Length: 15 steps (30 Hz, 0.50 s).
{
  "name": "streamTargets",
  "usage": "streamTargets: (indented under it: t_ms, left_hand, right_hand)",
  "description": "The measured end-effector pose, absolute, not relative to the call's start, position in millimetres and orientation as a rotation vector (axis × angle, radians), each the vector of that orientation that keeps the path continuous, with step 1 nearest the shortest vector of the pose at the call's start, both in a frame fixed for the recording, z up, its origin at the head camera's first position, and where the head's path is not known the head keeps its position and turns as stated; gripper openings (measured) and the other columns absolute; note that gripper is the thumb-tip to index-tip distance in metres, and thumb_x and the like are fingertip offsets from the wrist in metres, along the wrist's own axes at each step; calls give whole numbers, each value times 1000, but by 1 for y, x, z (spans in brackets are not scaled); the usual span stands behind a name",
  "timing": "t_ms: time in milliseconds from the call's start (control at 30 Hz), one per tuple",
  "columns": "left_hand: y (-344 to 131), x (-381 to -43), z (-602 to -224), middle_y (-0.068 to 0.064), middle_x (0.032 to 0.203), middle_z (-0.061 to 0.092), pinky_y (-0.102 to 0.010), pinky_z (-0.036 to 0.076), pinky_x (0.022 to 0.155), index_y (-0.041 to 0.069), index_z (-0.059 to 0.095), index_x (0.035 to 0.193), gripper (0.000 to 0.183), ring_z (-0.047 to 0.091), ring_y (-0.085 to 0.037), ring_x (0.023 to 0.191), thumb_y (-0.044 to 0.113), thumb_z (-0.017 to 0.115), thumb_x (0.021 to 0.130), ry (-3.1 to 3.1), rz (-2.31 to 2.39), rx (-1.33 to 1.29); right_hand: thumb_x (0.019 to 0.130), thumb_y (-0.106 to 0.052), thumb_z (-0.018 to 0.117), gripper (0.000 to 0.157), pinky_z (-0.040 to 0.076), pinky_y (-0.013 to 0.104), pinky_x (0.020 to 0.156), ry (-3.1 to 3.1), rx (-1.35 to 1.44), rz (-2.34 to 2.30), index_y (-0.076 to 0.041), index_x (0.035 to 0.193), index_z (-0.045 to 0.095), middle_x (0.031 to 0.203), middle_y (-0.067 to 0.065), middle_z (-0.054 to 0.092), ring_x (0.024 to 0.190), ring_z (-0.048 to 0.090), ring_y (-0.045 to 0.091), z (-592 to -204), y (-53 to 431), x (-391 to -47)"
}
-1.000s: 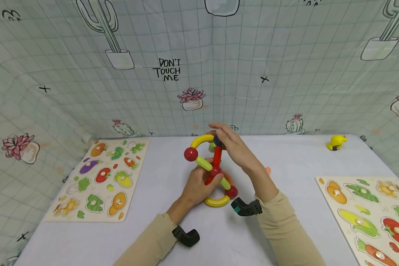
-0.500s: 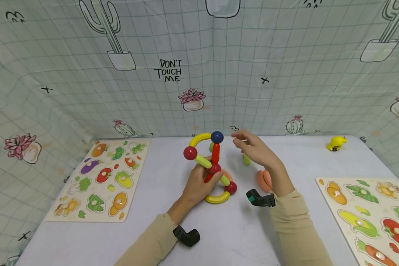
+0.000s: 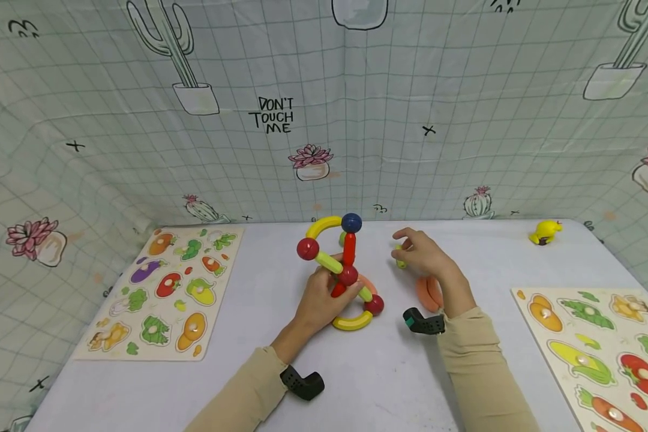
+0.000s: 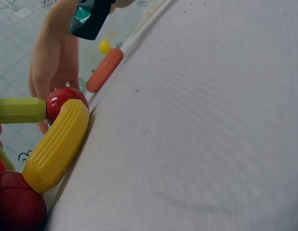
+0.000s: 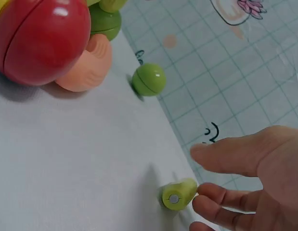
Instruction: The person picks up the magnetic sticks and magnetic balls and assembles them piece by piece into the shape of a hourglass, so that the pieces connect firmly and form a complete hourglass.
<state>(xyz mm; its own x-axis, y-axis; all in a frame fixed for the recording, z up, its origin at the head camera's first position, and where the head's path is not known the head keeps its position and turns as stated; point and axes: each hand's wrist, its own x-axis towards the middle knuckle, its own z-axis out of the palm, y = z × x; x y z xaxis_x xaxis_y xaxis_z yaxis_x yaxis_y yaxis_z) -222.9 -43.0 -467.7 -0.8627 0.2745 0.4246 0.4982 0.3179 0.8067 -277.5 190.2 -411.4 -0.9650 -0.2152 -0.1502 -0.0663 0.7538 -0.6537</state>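
Observation:
My left hand (image 3: 320, 303) grips a build of magnetic balls and sticks, its thumb near the middle red ball (image 3: 348, 275). A blue ball (image 3: 351, 222) tops its upright red stick (image 3: 348, 249), joined by a yellow curved stick (image 3: 323, 225) to another red ball (image 3: 308, 248). In the left wrist view, a lower yellow curved stick (image 4: 59, 147) stands close up. My right hand (image 3: 425, 254) is over a loose light-green stick (image 5: 180, 194). Its thumb is apart from the stick; the other fingertips are right beside it, and whether they touch it I cannot tell.
A loose green ball (image 5: 149, 79) lies behind the build. Orange curved pieces (image 3: 429, 293) lie below my right hand. Vegetable puzzle boards stand at left (image 3: 156, 294) and right (image 3: 599, 354). A yellow toy (image 3: 545, 232) sits at the back right, before a patterned cloth.
My right hand has left the blue ball at the top of the build and moved right, then down to the loose light-green stick. My left hand stays on the build.

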Motion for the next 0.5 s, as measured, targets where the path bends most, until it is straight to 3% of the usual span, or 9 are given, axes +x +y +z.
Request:
streamTargets:
  t_ms: [200, 500]
  left_hand:
    - [-43, -224, -469, -7, 113, 63, -36, 49, 94, 7, 48, 128, 51, 59, -18, 106, 19, 71, 84, -2341, -1549, -747]
    - [-46, -221, -467, -11, 113, 59, -41, 48, 96, 1, 46, 127, 44, 56, -22, 109, 14, 62, 87, -2279, -1572, -842]
  right_hand:
    - [94, -19, 53, 51, 46, 42, 83, 2732, -205, -899, 2, 138, 39, 121, 29, 49, 101, 52, 34, -415, 194, -277]
    - [93, -15, 53, 40, 47, 43, 83, 2715, -240, -907, -3, 131, 47, 124, 28, 51, 104, 53, 35, -419, 194, -278]
